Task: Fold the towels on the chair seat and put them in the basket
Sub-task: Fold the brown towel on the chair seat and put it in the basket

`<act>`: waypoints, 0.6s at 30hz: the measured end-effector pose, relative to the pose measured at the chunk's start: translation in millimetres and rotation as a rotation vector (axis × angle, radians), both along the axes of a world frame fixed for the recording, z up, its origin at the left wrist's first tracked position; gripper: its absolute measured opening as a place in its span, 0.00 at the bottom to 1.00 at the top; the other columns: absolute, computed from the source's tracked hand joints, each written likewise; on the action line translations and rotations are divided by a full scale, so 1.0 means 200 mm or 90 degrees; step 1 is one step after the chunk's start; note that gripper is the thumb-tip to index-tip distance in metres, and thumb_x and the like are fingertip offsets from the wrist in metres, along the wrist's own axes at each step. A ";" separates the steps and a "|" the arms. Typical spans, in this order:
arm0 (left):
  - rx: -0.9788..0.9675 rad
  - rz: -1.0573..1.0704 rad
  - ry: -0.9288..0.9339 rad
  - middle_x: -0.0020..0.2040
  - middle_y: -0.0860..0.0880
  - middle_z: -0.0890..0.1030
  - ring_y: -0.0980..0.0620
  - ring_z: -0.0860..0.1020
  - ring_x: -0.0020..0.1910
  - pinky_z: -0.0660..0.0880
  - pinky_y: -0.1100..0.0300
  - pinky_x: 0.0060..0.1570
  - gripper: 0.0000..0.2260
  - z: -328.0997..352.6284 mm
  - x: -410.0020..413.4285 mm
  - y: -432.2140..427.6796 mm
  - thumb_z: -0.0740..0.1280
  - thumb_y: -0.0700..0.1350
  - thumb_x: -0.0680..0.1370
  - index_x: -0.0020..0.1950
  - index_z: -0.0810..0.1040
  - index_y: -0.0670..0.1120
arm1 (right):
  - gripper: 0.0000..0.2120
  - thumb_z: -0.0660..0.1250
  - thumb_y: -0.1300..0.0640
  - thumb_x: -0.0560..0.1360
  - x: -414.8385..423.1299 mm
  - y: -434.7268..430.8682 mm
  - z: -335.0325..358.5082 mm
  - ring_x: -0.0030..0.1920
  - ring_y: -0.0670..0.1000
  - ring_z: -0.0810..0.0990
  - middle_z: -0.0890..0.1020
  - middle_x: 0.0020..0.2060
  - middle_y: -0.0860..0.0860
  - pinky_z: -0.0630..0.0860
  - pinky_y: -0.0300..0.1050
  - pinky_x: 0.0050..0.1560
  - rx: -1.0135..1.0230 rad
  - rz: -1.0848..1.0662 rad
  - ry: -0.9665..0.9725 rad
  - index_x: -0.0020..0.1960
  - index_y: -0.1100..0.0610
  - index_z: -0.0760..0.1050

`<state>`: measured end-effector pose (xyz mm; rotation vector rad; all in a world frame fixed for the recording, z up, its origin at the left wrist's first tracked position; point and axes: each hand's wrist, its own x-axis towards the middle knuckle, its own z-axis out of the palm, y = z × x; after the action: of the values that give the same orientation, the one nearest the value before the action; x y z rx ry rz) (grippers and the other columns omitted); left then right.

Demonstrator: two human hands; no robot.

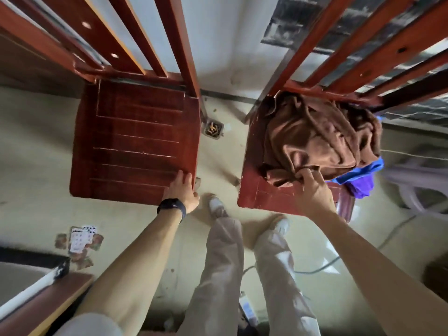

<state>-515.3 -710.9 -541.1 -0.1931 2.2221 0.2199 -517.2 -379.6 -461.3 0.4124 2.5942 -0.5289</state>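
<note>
Two bare arms reach out from the bottom, over legs in pale baggy trousers (225, 275) and white shoes (217, 206) on the cream floor (36, 178).

On the right hand (314, 190), the fingers (306, 174) are pinched tight on the front edge of the crumpled brown towel (315, 137). That towel sits in a big lumpy heap on the seat of the right red wooden chair (261, 197). A bright blue cloth (358, 173) pokes out from under the heap at the right side, with a purple cloth (360, 189) hanging just below it off the seat edge.

On the left hand (183, 192), the fingers (180, 177) lie flat and loose on the front right corner of the left red wooden chair (135, 139). They hold nothing. A dark band (172, 207) goes round that wrist.

Between the two chairs, a small square floor drain (213, 129) sits near the wall. Some playing cards (81, 238) lie on the floor at the left. A pale curved plastic thing (412, 190), maybe the basket, shows past the right chair, but it is too blurry to be sure.
</note>
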 end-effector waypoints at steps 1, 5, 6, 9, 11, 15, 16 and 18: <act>0.017 0.000 -0.015 0.73 0.41 0.66 0.39 0.70 0.67 0.71 0.46 0.64 0.25 0.07 -0.04 0.02 0.63 0.52 0.76 0.72 0.64 0.48 | 0.11 0.67 0.62 0.74 0.00 0.00 0.08 0.48 0.66 0.78 0.77 0.51 0.59 0.76 0.56 0.44 -0.019 -0.015 0.042 0.56 0.57 0.75; 0.154 -0.066 0.068 0.73 0.44 0.68 0.42 0.68 0.70 0.70 0.49 0.66 0.30 0.49 -0.18 0.24 0.65 0.52 0.78 0.77 0.59 0.51 | 0.08 0.67 0.64 0.75 -0.02 -0.02 0.49 0.48 0.56 0.74 0.74 0.46 0.49 0.69 0.45 0.43 -0.081 -0.047 0.190 0.53 0.55 0.75; 0.220 -0.086 0.115 0.74 0.45 0.67 0.44 0.68 0.70 0.69 0.50 0.67 0.33 0.64 -0.21 0.32 0.67 0.54 0.76 0.78 0.57 0.53 | 0.08 0.68 0.64 0.75 -0.02 -0.02 0.61 0.48 0.55 0.74 0.74 0.46 0.48 0.66 0.42 0.43 -0.089 -0.060 0.225 0.52 0.56 0.75; 0.371 -0.157 0.225 0.73 0.49 0.67 0.49 0.67 0.70 0.68 0.53 0.68 0.38 1.07 -0.23 0.56 0.71 0.61 0.70 0.77 0.57 0.60 | 0.06 0.69 0.64 0.75 -0.04 -0.02 0.94 0.49 0.51 0.73 0.77 0.47 0.50 0.67 0.41 0.46 -0.122 -0.064 0.285 0.50 0.56 0.75; 0.434 -0.157 0.290 0.70 0.52 0.72 0.52 0.70 0.67 0.71 0.54 0.65 0.33 1.32 -0.25 0.67 0.70 0.62 0.70 0.73 0.65 0.58 | 0.06 0.68 0.63 0.76 -0.05 -0.01 1.16 0.47 0.50 0.74 0.77 0.48 0.50 0.69 0.44 0.46 -0.145 -0.052 0.300 0.51 0.54 0.75; 0.494 -0.087 0.427 0.52 0.54 0.83 0.50 0.80 0.51 0.76 0.54 0.46 0.08 1.70 -0.29 0.72 0.65 0.52 0.78 0.56 0.77 0.53 | 0.07 0.67 0.62 0.77 -0.07 -0.01 1.56 0.44 0.49 0.74 0.76 0.48 0.47 0.67 0.34 0.45 -0.155 -0.045 0.361 0.52 0.53 0.76; 0.498 -0.062 0.436 0.50 0.55 0.83 0.50 0.81 0.49 0.77 0.54 0.44 0.06 1.77 -0.29 0.70 0.65 0.52 0.79 0.55 0.76 0.52 | 0.07 0.68 0.62 0.77 -0.08 -0.01 1.65 0.43 0.47 0.73 0.76 0.48 0.47 0.66 0.28 0.44 -0.159 -0.050 0.385 0.53 0.53 0.76; 0.518 -0.013 0.446 0.53 0.56 0.82 0.54 0.81 0.52 0.78 0.55 0.49 0.09 1.91 -0.29 0.64 0.66 0.52 0.79 0.58 0.73 0.52 | 0.07 0.68 0.63 0.77 -0.08 -0.03 1.83 0.42 0.43 0.72 0.76 0.48 0.47 0.65 0.23 0.46 -0.168 -0.055 0.438 0.53 0.54 0.76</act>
<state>-573.0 -583.4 -158.4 0.4128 2.5875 1.3051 -533.3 -385.7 -94.4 0.2838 3.0877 -1.2054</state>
